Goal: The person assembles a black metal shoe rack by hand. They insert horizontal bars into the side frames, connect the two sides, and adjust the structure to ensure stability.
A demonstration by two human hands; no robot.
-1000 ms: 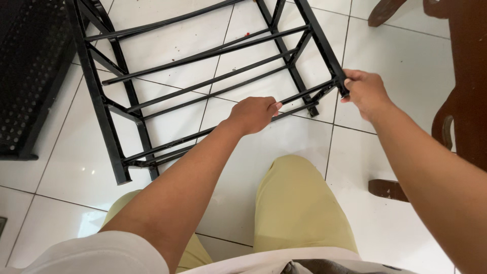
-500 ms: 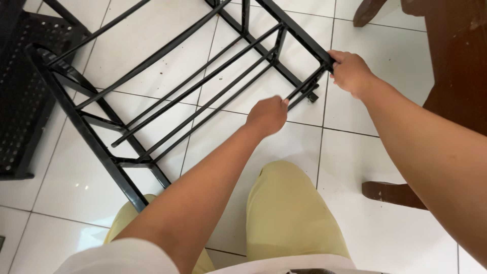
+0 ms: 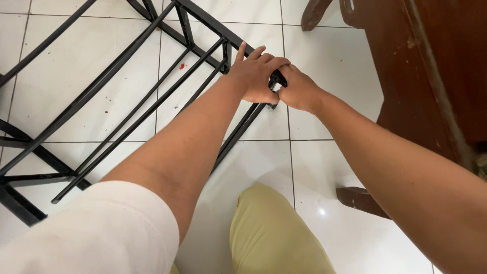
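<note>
A black metal rack frame [image 3: 127, 116] of thin bars lies tilted over the white tiled floor [image 3: 324, 56]. Both of my hands meet at its near right corner. My left hand [image 3: 256, 76] wraps over the corner bars from above, fingers curled. My right hand [image 3: 299, 91] grips the same corner from the right, touching my left hand. The corner joint itself is mostly hidden under my fingers.
A dark brown wooden piece of furniture [image 3: 431, 66] stands at the right, with a curved foot [image 3: 360, 200] near my right forearm and another foot [image 3: 314, 12] at the top. My knee in yellow-green trousers [image 3: 274, 233] is below.
My left hand has moved right onto the frame's corner and joined my right hand. The frame has swung further and the view has come closer.
</note>
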